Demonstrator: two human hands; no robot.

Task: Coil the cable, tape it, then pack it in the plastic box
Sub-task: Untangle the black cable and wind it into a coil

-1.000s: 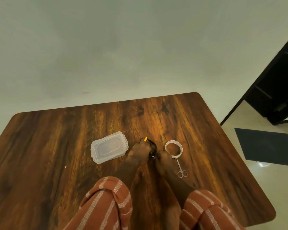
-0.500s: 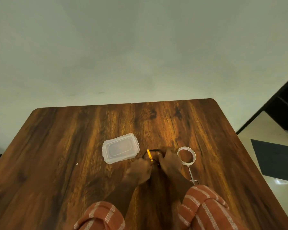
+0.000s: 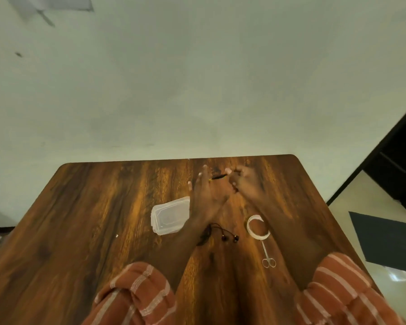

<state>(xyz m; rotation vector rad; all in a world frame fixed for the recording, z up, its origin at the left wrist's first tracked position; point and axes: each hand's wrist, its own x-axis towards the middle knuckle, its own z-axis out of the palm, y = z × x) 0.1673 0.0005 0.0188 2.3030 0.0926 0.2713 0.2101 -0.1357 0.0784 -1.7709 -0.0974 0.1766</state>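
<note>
A thin black earphone cable is stretched between my two raised hands over the far middle of the wooden table. My left hand pinches the end with a yellow tip. My right hand grips the other side, slightly blurred. The rest of the cable hangs down behind my left forearm, and its two earbuds lie on the table. The clear plastic box sits with its lid on, just left of my left wrist. A roll of clear tape lies to the right, partly behind my right forearm.
Small metal scissors lie on the table just below the tape roll. The table's far edge meets a plain wall. To the right, beyond the table's edge, are pale floor, a dark mat and a dark doorway.
Both hands have lifted off the table and moved away from me, drawing the cable out between them. The earbud end now trails on the table. The camera has tilted.
</note>
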